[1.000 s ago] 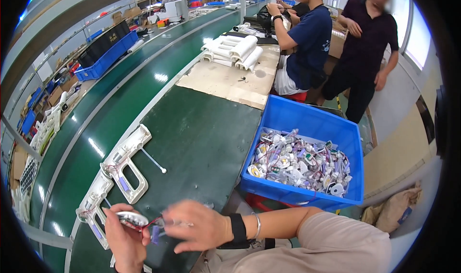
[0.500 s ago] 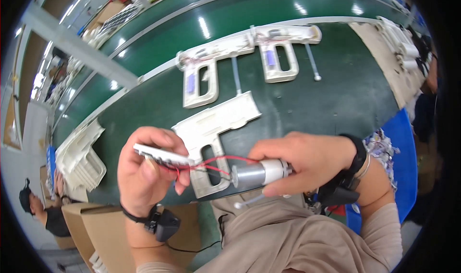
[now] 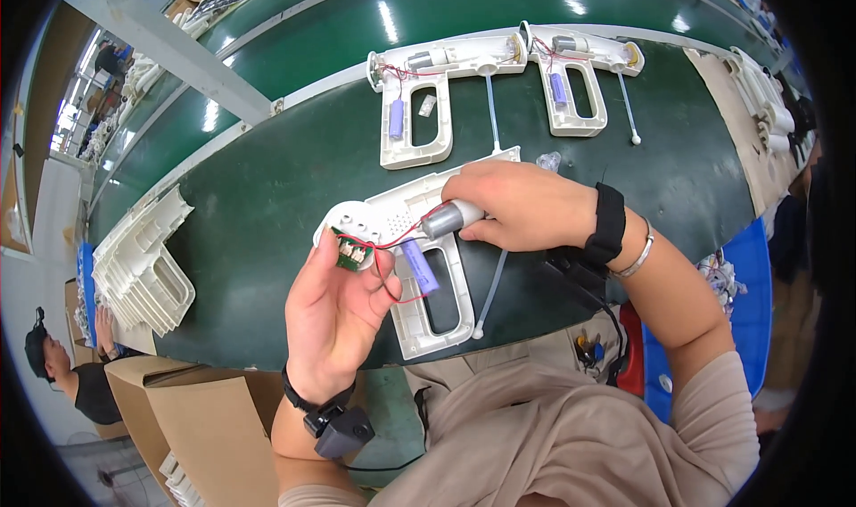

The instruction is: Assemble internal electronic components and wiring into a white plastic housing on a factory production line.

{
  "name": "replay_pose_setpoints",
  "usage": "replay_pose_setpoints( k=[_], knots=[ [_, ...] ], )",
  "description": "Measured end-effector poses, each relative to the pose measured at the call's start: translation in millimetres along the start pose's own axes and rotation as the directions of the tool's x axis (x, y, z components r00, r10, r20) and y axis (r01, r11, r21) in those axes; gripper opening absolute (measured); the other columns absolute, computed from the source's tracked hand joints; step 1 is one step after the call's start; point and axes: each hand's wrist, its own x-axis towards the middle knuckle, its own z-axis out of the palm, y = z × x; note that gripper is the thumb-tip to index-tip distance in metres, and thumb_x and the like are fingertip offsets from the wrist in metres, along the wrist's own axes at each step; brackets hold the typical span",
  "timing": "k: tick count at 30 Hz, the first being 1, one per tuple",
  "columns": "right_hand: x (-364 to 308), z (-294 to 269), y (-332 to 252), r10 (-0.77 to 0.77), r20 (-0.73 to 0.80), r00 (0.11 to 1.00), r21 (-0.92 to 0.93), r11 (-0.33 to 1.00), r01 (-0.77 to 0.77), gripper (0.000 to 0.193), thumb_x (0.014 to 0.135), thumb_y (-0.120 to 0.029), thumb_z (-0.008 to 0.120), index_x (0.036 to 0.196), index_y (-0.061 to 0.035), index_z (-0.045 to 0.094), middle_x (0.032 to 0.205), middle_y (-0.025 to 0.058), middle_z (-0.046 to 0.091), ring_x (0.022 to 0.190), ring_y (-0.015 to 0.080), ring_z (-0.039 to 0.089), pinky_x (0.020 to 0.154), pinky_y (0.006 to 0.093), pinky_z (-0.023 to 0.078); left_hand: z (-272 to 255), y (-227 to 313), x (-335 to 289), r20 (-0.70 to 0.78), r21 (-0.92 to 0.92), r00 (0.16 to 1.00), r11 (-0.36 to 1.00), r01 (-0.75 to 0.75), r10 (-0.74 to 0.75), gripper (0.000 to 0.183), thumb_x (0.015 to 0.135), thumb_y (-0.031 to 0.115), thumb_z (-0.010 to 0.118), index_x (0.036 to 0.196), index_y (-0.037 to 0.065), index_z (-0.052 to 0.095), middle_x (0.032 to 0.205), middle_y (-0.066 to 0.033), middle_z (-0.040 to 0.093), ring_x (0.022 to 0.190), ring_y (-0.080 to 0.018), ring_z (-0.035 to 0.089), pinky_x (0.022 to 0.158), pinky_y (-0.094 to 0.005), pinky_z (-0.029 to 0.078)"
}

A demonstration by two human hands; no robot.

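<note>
My left hand (image 3: pixel 334 315) pinches a small green circuit board (image 3: pixel 353 251) by its edge, with a round white plastic piece (image 3: pixel 346 214) just behind it. In my right hand (image 3: pixel 526 208) is a silver motor (image 3: pixel 441 222) with a white end, gripped between thumb and fingers. Red wires (image 3: pixel 392 247) run between the board and the motor. A purple battery cell (image 3: pixel 419 268) hangs on a wire over a white gun-shaped housing half (image 3: pixel 459 311) lying on the bench. From below my right hand, a thin pale tube (image 3: pixel 493 293) with a ball tip reaches down.
Two fitted housing halves (image 3: pixel 419 155) (image 3: pixel 580 125) lie at the back of the green bench (image 3: pixel 259 266). Stacked white shells (image 3: pixel 147 266) stand at left, above a cardboard box (image 3: pixel 214 427). A blue bin (image 3: pixel 753 302) sits at right. Another person (image 3: pixel 85 382) is far left.
Both hands have risen and come over the housing half. The white piece has turned from edge-on, showing the green board. The purple cell now shows, hanging from its wire.
</note>
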Motion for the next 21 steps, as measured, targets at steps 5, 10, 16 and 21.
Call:
replay_pose_setpoints(
  k=[5,10,16,21],
  knots=[
    [11,33,31,-0.24,-0.305,0.922,-0.29,0.945,0.15,0.035,0.074,-0.017,0.072,0.1,-0.0005,0.057,0.117,0.0175,0.055,0.113,0.0336,0.051,0.094,0.0402,0.041,-28,-3,18,-0.045,0.253,0.986,0.957,-0.142,0.158,0.02,0.097,0.021,0.05,0.111,0.007,0.051,0.106,-0.0082,0.06,0.09,-0.0239,0.063,0.077,-0.0406,0.056],
    [12,39,22,-0.157,-0.183,0.97,-0.271,0.957,0.104,0.037,0.076,-0.023,0.071,0.102,-0.0017,0.055,0.118,0.0171,0.055,0.112,0.0318,0.052,0.096,0.042,0.039,-47,-6,31,0.412,0.911,0.591,-0.334,-0.243,0.693,0.021,0.086,0.018,0.067,0.1,0.004,0.061,0.087,-0.0084,0.064,0.078,-0.021,0.064,0.065,-0.0343,0.052],
    [8,44,19,-0.076,-0.219,0.973,-0.29,0.957,0.009,0.035,0.079,-0.024,0.068,0.102,-0.0014,0.056,0.118,0.0173,0.054,0.112,0.0302,0.051,0.096,0.0425,0.038,-44,-8,32,0.454,0.681,0.694,-0.72,0.133,0.558,0.026,0.081,0.019,0.07,0.1,0.002,0.064,0.076,-0.0125,0.063,0.063,-0.0291,0.06,0.057,-0.0364,0.048],
    [6,47,20,-0.078,-0.239,0.968,-0.269,0.963,0.011,0.035,0.08,-0.025,0.066,0.103,-0.001,0.055,0.12,0.0175,0.054,0.114,0.03,0.05,0.097,0.0447,0.037,-36,-9,42,0.465,0.695,0.676,-0.709,0.122,0.572,0.037,0.087,0.018,0.063,0.115,-0.004,0.055,0.065,-0.0154,0.061,0.057,-0.0318,0.062,0.051,-0.0388,0.048]
  ],
)
